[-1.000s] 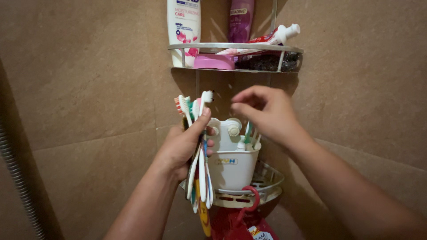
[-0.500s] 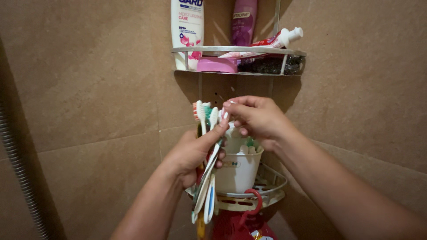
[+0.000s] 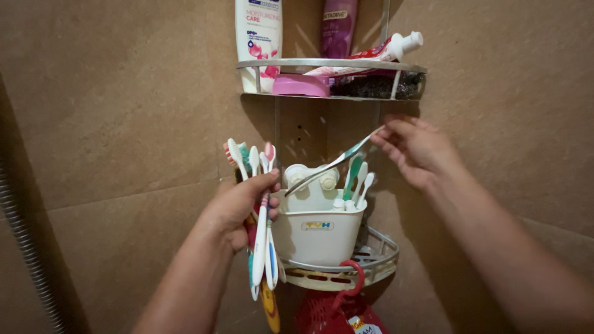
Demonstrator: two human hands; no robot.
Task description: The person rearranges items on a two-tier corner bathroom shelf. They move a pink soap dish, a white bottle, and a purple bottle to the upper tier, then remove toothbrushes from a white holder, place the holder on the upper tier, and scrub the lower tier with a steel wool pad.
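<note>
My left hand (image 3: 238, 204) grips a bundle of several toothbrushes (image 3: 260, 204), heads up, just left of a white plastic holder cup (image 3: 317, 229). My right hand (image 3: 417, 148) is raised to the right of the cup and pinches one white and teal toothbrush (image 3: 331, 164) by its end; the brush slants down to the left above the cup. A few more toothbrushes (image 3: 357, 179) stand inside the cup. The cup sits on the lower metal corner shelf (image 3: 377, 256).
An upper metal corner shelf (image 3: 328, 65) holds a white bottle (image 3: 258, 31), a purple bottle (image 3: 337, 25), a toothpaste tube (image 3: 377, 52) and a pink soap dish (image 3: 300, 85). A red mesh bag (image 3: 334, 312) hangs under the lower shelf. A metal shower hose (image 3: 28, 253) runs at left. Brown tiled walls meet in the corner.
My right hand has moved up and to the right, away from my left hand, carrying one toothbrush with it. My left hand has shifted slightly left with its bundle.
</note>
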